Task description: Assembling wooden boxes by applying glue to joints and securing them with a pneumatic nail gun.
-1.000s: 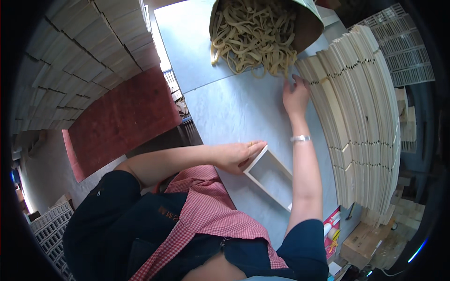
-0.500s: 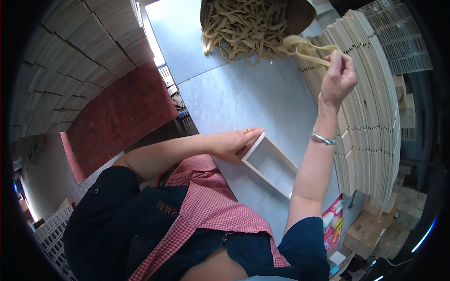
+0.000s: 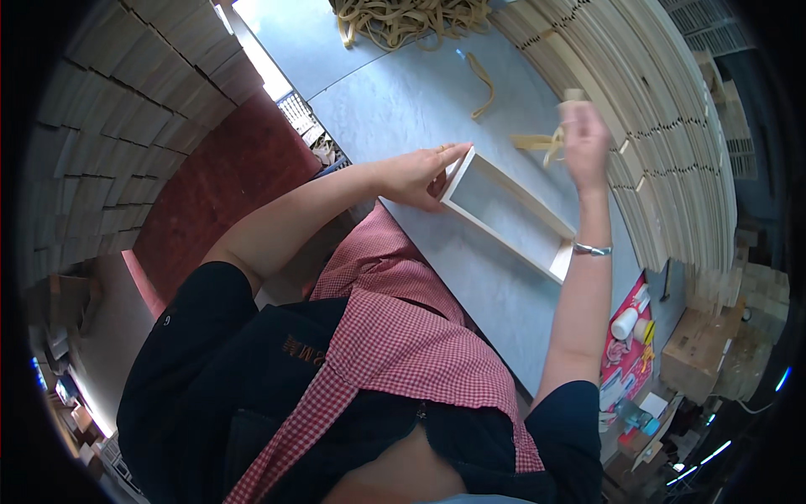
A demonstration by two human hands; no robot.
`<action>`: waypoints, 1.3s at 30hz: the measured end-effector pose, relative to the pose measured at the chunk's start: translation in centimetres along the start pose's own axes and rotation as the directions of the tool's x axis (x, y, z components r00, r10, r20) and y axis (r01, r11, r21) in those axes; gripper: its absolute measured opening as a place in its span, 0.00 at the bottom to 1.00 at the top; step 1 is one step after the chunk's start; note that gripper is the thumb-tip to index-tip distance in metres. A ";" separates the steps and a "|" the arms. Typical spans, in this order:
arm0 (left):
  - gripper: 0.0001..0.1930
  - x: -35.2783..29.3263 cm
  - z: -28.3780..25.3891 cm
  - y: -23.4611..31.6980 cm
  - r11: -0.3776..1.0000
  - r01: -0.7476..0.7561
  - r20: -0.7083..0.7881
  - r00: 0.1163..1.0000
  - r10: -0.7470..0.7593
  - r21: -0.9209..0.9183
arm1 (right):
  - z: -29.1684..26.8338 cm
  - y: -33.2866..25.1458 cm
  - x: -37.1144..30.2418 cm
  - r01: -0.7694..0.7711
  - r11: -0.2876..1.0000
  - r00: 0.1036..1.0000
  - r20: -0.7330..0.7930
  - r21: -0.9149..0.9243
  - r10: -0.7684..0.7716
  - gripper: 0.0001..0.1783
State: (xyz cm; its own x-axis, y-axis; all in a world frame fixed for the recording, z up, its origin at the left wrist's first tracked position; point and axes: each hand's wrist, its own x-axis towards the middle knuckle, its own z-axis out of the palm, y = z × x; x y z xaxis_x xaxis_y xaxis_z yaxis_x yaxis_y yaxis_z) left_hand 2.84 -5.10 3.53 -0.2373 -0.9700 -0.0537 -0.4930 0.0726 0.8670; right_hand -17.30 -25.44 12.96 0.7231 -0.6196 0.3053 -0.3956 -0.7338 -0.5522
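My left hand (image 3: 418, 177) grips the short left end of a pale wooden rectangular frame (image 3: 527, 199), its fingers over the outer side. The frame lies at a slant on the grey marbled table, and the tabletop shows through it. Above the frame's right part, my right hand (image 3: 585, 144) is raised and blurred by motion. Its fingers are closed on tan elastic bands (image 3: 532, 142), which dangle to the left. My right forearm passes close to the frame's right end. A single loose elastic band (image 3: 489, 84) rests on the table beyond the frame.
A heap of tan elastic bands (image 3: 411, 21) lies at the table's far end. Long stacks of thin wooden strips (image 3: 646, 126) line the right side. A white bottle (image 3: 625, 322) sits on a pink sheet at lower right. Stacked wooden pieces (image 3: 151, 92) stand left, beside a red surface (image 3: 231, 181).
My right hand has drawn the bands away from the heap, nearer to me. One band now lies alone on the table. My left hand still holds the frame; the whole view has shifted.
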 end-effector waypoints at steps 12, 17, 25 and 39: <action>0.55 0.0 -0.1 0.1 1.000 -0.009 0.003 1.000 0.009 0.030 | -0.3 1.7 -2.3 -0.015 0.997 0.999 0.039 -0.077 0.018 0.11; 0.59 -0.3 0.2 -0.4 0.998 0.019 -0.002 1.000 -0.019 0.060 | 0.5 0.5 -2.2 -0.212 0.971 0.977 -0.022 -0.113 0.211 0.14; 0.66 -0.3 0.7 -1.1 0.999 0.007 -0.040 0.999 -0.009 -0.032 | 6.7 -3.3 -2.6 -0.112 0.967 0.966 0.202 -0.228 0.160 0.15; 0.70 -0.4 0.2 0.1 0.996 0.026 -0.068 0.997 -0.032 -0.082 | 5.7 -7.7 -5.1 0.138 0.946 0.950 0.308 -0.295 -0.043 0.06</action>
State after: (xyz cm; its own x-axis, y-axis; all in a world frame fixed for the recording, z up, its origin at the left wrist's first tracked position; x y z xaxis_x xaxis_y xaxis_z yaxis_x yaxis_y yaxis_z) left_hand 2.76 -4.68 3.52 -0.1643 -0.9853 -0.0473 -0.4290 0.0282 0.9028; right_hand -14.71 -14.99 11.21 0.8786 -0.4717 0.0745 -0.4412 -0.8615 -0.2514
